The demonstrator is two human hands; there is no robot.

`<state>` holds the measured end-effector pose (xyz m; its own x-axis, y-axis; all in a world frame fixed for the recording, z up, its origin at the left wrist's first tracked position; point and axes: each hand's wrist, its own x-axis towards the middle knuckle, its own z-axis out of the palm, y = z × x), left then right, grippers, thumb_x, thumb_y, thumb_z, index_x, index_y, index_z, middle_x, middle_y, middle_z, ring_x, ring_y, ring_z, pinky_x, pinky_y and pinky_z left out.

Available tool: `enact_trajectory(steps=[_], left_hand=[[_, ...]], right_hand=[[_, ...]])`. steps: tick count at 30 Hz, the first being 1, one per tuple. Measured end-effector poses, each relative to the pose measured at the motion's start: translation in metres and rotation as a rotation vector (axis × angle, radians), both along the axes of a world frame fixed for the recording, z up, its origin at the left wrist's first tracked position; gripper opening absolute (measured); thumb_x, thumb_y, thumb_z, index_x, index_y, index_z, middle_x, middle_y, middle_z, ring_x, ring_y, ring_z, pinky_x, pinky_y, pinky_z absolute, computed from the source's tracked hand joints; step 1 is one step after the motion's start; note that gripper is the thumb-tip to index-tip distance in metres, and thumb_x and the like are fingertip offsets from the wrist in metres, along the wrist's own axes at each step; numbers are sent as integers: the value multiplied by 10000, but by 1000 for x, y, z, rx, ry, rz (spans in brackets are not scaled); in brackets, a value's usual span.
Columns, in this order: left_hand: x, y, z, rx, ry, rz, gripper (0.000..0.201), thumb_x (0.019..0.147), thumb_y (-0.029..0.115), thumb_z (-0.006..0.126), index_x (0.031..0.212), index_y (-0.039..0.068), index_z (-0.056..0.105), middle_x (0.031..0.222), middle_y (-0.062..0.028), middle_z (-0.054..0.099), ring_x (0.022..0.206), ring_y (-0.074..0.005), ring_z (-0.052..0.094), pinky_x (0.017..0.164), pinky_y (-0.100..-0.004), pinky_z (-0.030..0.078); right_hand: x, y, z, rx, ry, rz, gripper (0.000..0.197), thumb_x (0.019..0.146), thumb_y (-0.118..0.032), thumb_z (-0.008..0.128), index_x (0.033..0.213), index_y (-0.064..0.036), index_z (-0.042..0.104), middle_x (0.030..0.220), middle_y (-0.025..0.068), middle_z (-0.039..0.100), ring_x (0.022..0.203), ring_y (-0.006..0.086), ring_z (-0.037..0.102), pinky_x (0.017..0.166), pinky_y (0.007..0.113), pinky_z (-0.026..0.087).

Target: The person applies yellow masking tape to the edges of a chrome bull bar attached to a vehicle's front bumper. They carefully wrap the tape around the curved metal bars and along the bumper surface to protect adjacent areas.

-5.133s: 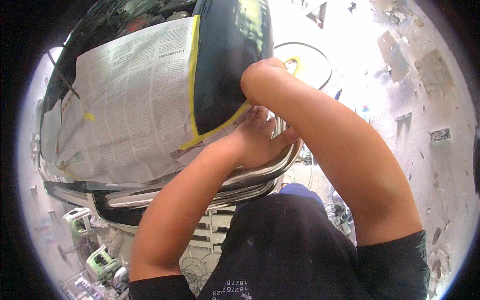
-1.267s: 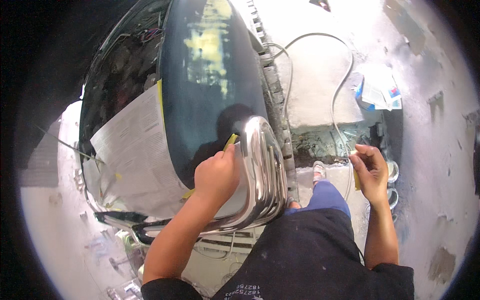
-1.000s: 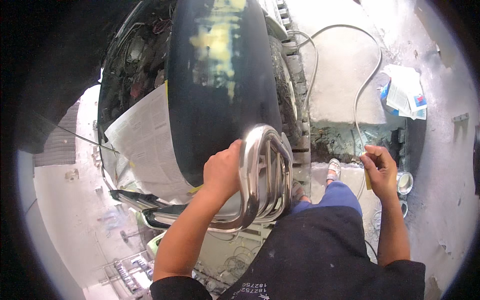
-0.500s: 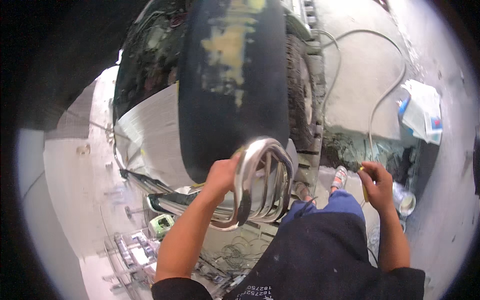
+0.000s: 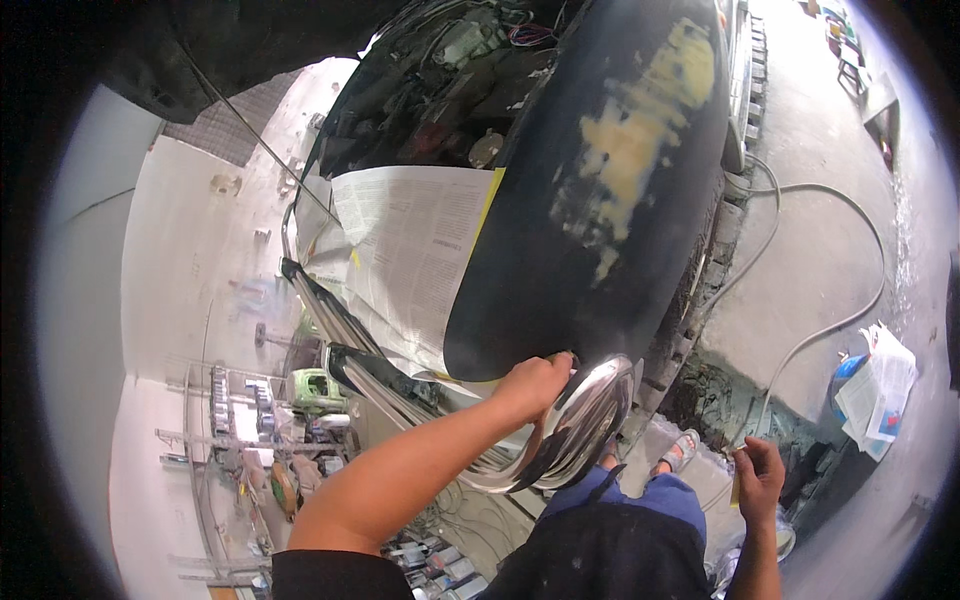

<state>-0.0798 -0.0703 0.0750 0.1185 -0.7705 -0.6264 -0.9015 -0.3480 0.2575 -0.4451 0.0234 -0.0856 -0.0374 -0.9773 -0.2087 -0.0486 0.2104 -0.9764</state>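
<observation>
My left hand (image 5: 535,387) is closed at the lower edge of a matte black car fender (image 5: 535,290), right beside a chrome tube bumper guard (image 5: 600,400). A small pale bit shows at its fingertips, too little to name. Worn patches of yellowish filler (image 5: 640,140) mark the fender. Newspaper (image 5: 400,250) covers the panel left of it, edged with a strip of yellow masking tape (image 5: 480,230). Low at the right, my right hand (image 5: 762,480) is closed around a thin yellow object (image 5: 737,492), mostly hidden by the fingers.
An open engine bay (image 5: 440,100) lies at the upper left, with a thin prop rod (image 5: 250,135). A grey hose (image 5: 878,270) curves over the floor at right, near a stack of newspapers (image 5: 880,390). Shelving with cans (image 5: 265,410) stands at lower left.
The view has swung, so the car sits further right and more tilted. My left hand has shifted from the chrome guard's tube toward the fender edge. My right hand keeps the yellow object.
</observation>
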Motion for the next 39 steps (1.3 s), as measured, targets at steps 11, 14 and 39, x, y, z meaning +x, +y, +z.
enact_trajectory(steps=[11, 14, 39], left_hand=[[-20, -10, 2, 132, 116, 513, 534, 943, 370, 295, 1012, -25, 647, 1068, -286, 652, 1036, -411, 613, 909, -451, 432], [-22, -11, 4, 105, 36, 406, 576, 935, 386, 269, 996, -26, 667, 1085, -275, 653, 1034, -397, 614, 910, -437, 428], [16, 19, 12, -743, -348, -960, 416, 780, 357, 662, 1088, 81, 621, 1091, -47, 497, 1015, -214, 486, 849, -368, 340]], right_hand=[[6, -34, -13, 54, -53, 63, 204, 882, -43, 665, 1075, 2, 616, 901, 38, 644, 816, 94, 590, 756, 249, 481], [3, -39, -15, 62, -44, 63, 205, 881, -39, 663, 1075, 4, 616, 900, 39, 646, 816, 96, 593, 760, 251, 484], [-3, -12, 19, -41, 112, 48, 206, 892, -47, 664, 1087, 5, 622, 890, 45, 665, 809, 86, 610, 746, 241, 488]])
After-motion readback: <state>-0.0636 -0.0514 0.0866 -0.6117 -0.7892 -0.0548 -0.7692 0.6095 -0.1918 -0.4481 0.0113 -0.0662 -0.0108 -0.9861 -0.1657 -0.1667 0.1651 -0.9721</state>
